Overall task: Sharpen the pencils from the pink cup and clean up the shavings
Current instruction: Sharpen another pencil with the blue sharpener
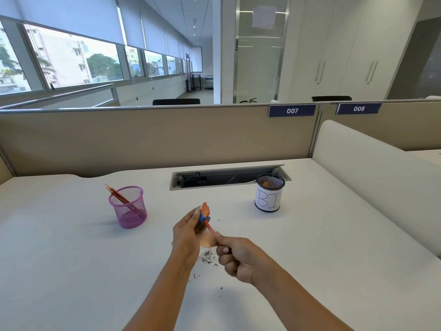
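Note:
My left hand (pixel 187 232) grips a small blue sharpener (pixel 204 218) above the middle of the white desk (pixel 71 271). A red pencil (pixel 210 227) is pushed into it, and my right hand (pixel 238 258) pinches the pencil's lower end. An orange curl of shaving (pixel 206 208) sticks up out of the sharpener. A flat orange shaving (pixel 208 240) lies between my hands, and dark graphite crumbs (pixel 208 256) are scattered on the desk beneath them. The pink mesh cup (pixel 128 207) stands to the left with red pencils (pixel 119 195) leaning in it.
A black mesh cup with a white paper label (pixel 269 196) stands at the right rear, with something orange inside. An open cable tray (pixel 228 177) is sunk into the desk behind. A beige partition (pixel 155 137) closes the back and a white divider (pixel 372 173) the right side.

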Available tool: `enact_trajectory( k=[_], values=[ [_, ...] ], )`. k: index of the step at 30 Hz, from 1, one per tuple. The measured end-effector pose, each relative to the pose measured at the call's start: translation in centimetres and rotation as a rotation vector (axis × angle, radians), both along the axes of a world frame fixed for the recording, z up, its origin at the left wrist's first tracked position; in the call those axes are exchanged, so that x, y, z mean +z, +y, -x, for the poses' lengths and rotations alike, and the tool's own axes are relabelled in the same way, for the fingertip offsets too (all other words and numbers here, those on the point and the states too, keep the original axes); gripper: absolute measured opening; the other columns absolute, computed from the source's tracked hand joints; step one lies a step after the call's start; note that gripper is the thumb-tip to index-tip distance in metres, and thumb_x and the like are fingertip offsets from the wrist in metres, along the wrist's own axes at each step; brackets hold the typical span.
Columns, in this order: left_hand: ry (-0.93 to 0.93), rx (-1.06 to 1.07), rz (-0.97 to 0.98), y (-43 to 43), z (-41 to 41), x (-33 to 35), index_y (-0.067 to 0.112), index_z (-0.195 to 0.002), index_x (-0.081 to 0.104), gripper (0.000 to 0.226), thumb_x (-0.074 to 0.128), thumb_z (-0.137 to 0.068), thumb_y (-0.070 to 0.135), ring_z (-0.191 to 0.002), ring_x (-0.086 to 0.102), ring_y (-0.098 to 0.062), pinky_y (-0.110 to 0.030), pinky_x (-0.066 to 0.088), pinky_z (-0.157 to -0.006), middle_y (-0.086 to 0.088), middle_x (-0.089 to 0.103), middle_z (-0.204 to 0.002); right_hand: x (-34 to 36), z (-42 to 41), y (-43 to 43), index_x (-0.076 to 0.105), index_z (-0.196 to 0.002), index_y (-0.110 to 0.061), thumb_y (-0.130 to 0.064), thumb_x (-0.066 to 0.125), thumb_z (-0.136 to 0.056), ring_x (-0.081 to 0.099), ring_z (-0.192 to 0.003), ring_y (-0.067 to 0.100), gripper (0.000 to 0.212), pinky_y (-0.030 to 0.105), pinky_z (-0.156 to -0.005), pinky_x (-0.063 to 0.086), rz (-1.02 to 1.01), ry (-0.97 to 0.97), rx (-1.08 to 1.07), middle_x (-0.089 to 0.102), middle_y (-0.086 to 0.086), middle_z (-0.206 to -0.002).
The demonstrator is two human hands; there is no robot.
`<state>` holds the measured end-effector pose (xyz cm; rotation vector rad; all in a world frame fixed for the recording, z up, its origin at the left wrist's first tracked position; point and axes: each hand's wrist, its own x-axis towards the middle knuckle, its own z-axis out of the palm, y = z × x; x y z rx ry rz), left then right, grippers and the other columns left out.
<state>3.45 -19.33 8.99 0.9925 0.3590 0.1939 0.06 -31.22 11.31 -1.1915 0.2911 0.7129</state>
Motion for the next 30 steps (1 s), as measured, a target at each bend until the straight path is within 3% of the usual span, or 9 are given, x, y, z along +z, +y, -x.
enact_trajectory(
  k=[4, 7, 9, 13, 17, 22, 25, 27, 30],
  values=[
    [0.007, -0.029, 0.112, -0.1, 0.2, -0.2, -0.004, -0.121, 0.053, 0.032, 0.044, -0.094, 0.011, -0.082, 0.059, -0.020, -0.026, 0.046, -0.074, -0.010, 0.062, -0.092, -0.2, -0.1, -0.1, 0.052, -0.072, -0.007, -0.025, 0.046, -0.097, 0.024, -0.026, 0.003, 0.031, 0.009, -0.024, 0.015, -0.251, 0.163, 0.031, 0.032, -0.005, -0.039],
    [0.035, 0.025, 0.039, 0.0, 0.1, -0.3, -0.002, -0.118, 0.057, 0.030, 0.049, -0.091, 0.011, -0.080, 0.061, -0.019, -0.026, 0.048, -0.074, -0.009, 0.064, -0.091, -0.3, -0.3, -0.1, 0.057, -0.077, -0.007, -0.027, 0.049, -0.096, 0.024, -0.029, 0.003, 0.029, 0.010, -0.026, 0.017, -0.124, 0.087, 0.058, 0.034, -0.005, -0.043],
    [0.050, 0.077, -0.034, 0.1, 0.0, -0.3, -0.002, -0.115, 0.060, 0.030, 0.055, -0.088, 0.011, -0.080, 0.061, -0.018, -0.027, 0.049, -0.077, -0.007, 0.065, -0.087, -0.4, -0.4, -0.2, 0.059, -0.080, -0.009, -0.028, 0.059, -0.091, 0.029, -0.034, 0.003, 0.022, 0.011, -0.031, 0.022, 0.142, -0.137, 0.088, 0.043, -0.003, -0.053],
    [0.083, 0.193, -0.125, -0.1, 0.3, -0.3, 0.002, -0.103, 0.066, 0.026, 0.066, -0.081, 0.015, -0.079, 0.062, -0.019, -0.033, 0.048, -0.083, -0.004, 0.066, -0.080, -1.5, -1.0, -0.6, 0.065, -0.093, -0.015, -0.025, 0.062, -0.088, 0.057, -0.064, 0.015, 0.012, 0.020, -0.057, 0.042, 0.942, -0.959, 0.057, 0.063, 0.001, -0.079],
    [0.147, 0.281, -0.135, -0.8, 0.6, -0.5, 0.004, -0.099, 0.067, 0.027, 0.071, -0.076, 0.019, -0.075, 0.064, -0.020, -0.033, 0.051, -0.083, -0.006, 0.066, -0.078, -3.1, -1.2, -0.7, 0.067, -0.068, -0.023, -0.023, 0.087, -0.057, 0.052, -0.046, 0.010, 0.023, 0.015, -0.040, 0.014, 1.503, -1.446, 0.046, 0.056, -0.007, -0.055],
    [0.147, 0.257, -0.149, -0.8, 0.6, -0.6, -0.002, -0.104, 0.065, 0.034, 0.071, -0.076, 0.017, -0.075, 0.064, -0.022, -0.038, 0.053, -0.088, -0.015, 0.067, -0.089, -4.7, -1.2, -0.1, 0.071, -0.074, -0.021, -0.012, 0.090, -0.041, 0.048, -0.043, 0.006, 0.039, 0.013, -0.043, 0.014, 1.512, -1.452, 0.081, 0.055, -0.010, -0.055],
    [0.122, 0.206, -0.149, -0.5, 0.6, -0.6, -0.003, -0.107, 0.064, 0.034, 0.070, -0.078, 0.014, -0.077, 0.064, -0.022, -0.039, 0.052, -0.090, -0.013, 0.067, -0.086, -4.5, -0.6, 0.3, 0.065, -0.076, -0.020, -0.017, 0.083, -0.063, 0.034, -0.042, 0.009, 0.023, 0.013, -0.040, 0.004, 1.443, -1.401, 0.068, 0.051, -0.008, -0.056],
    [0.097, 0.171, -0.134, -0.2, 0.6, -0.7, -0.003, -0.109, 0.064, 0.035, 0.068, -0.079, 0.012, -0.082, 0.064, -0.025, -0.039, 0.052, -0.089, -0.015, 0.067, -0.089, -4.3, -0.7, 0.5, 0.058, -0.084, -0.015, -0.020, 0.056, -0.092, 0.037, -0.056, 0.015, 0.009, 0.020, -0.042, 0.017, 1.360, -1.285, 0.052, 0.045, -0.005, -0.064],
    [0.049, 0.108, -0.087, 0.1, 0.5, -0.5, -0.004, -0.111, 0.062, 0.033, 0.065, -0.080, 0.008, -0.081, 0.064, -0.024, -0.035, 0.053, -0.084, -0.013, 0.067, -0.086, -3.0, -0.6, 0.6, 0.053, -0.077, -0.018, -0.024, 0.040, -0.099, 0.038, -0.055, 0.016, 0.026, 0.021, -0.048, 0.026, 1.023, -0.989, 0.076, 0.039, -0.006, -0.056]
  ],
)
